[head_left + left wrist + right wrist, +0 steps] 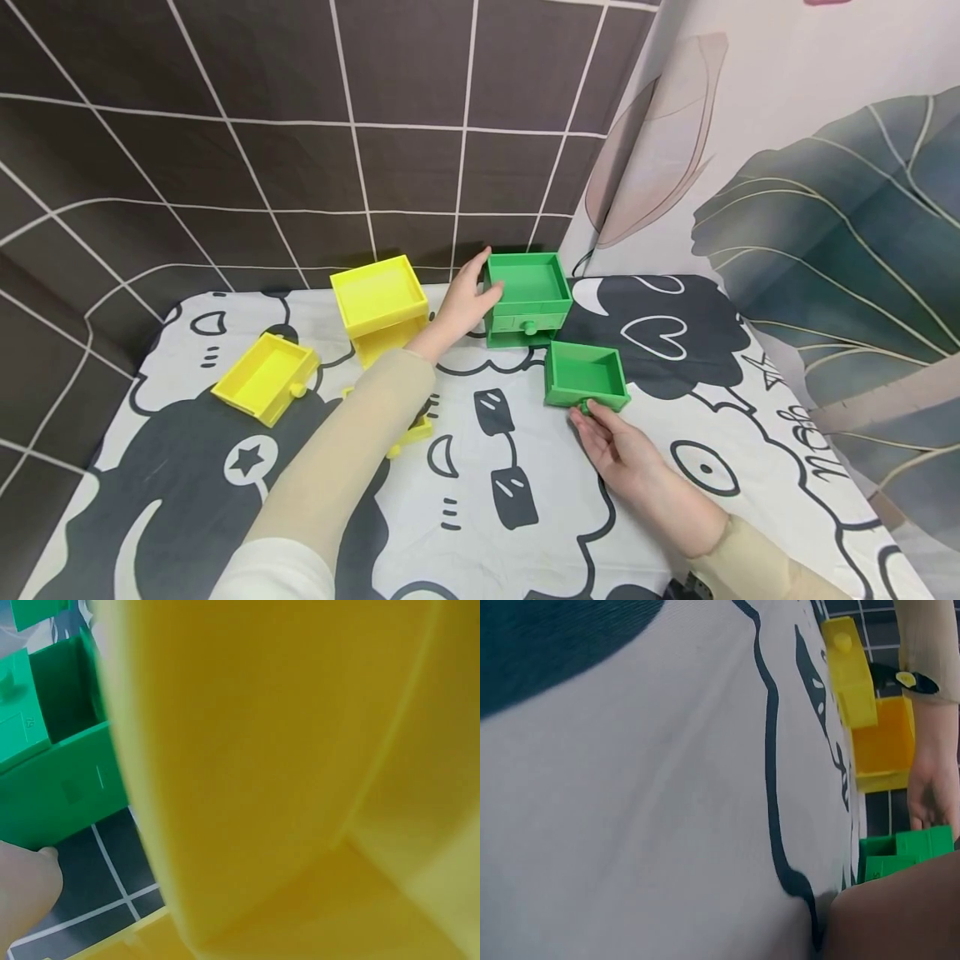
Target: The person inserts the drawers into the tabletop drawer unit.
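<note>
In the head view, a small green cabinet (531,283) stands near the wall with a knobbed drawer in its upper slot and its lower slot open. Against the cabinet's left side rests my left hand (461,304), fingers extended and thumb at the edge. My right hand (626,454) pinches the knob of a loose green drawer (585,372), just in front of the cabinet and apart from it. The left wrist view has the yellow cabinet (262,750) up close, covering most of it. Green parts (922,844) sit beyond the right hand in the right wrist view.
Left of the green cabinet stands a yellow cabinet (378,296). One yellow drawer (266,375) lies at the left; another yellow drawer (416,431) is partly hidden under my left forearm. A patterned cloth (465,550) covers the surface; a dark gridded backdrop (285,167) rises behind.
</note>
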{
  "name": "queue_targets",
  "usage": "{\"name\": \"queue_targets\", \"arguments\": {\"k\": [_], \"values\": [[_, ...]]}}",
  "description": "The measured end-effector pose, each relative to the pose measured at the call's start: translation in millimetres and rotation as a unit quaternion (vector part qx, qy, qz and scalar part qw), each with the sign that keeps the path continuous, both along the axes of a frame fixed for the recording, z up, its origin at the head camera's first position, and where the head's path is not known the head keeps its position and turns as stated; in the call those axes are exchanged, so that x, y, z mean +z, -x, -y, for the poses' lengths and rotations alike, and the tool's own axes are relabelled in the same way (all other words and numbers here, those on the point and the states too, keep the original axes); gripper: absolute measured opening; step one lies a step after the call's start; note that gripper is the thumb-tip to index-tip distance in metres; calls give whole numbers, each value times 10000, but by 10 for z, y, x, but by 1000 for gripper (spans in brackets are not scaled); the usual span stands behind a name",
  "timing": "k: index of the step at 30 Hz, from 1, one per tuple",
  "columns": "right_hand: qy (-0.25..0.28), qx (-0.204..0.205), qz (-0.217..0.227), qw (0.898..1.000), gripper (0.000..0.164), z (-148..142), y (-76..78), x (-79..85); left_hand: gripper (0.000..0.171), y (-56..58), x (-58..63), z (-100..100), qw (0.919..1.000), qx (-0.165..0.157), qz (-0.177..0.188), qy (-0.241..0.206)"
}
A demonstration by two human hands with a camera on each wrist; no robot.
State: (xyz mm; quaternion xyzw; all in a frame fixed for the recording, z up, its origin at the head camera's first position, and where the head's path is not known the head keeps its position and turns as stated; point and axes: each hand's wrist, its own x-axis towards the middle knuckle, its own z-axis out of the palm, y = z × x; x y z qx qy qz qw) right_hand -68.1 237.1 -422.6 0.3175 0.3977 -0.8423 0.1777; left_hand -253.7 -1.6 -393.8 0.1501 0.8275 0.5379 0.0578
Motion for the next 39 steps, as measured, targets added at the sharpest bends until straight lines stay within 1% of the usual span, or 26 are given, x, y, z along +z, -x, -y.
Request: {"name": "queue_targets", "arguments": {"k": [11, 20, 28, 35, 39], "values": [[-238, 286, -259, 9990, 29, 275, 62, -12, 69, -8, 13, 9, 10000, -44, 37, -19], [-247, 403, -342, 9983, 27, 462, 119, -53, 69, -21, 18, 12, 10000, -46, 78, 18], [-359, 365, -345, 9981, 28, 573, 189, -96, 69, -12, -6, 13, 10000, -64, 53, -29], [-421, 312, -314, 9981, 25, 626, 250, -97, 69, 6, -23, 18, 9999, -61, 18, -101], [-403, 324, -319, 9982, 28, 629, 277, -84, 69, 10, -26, 11, 9999, -74, 27, -120]]}}
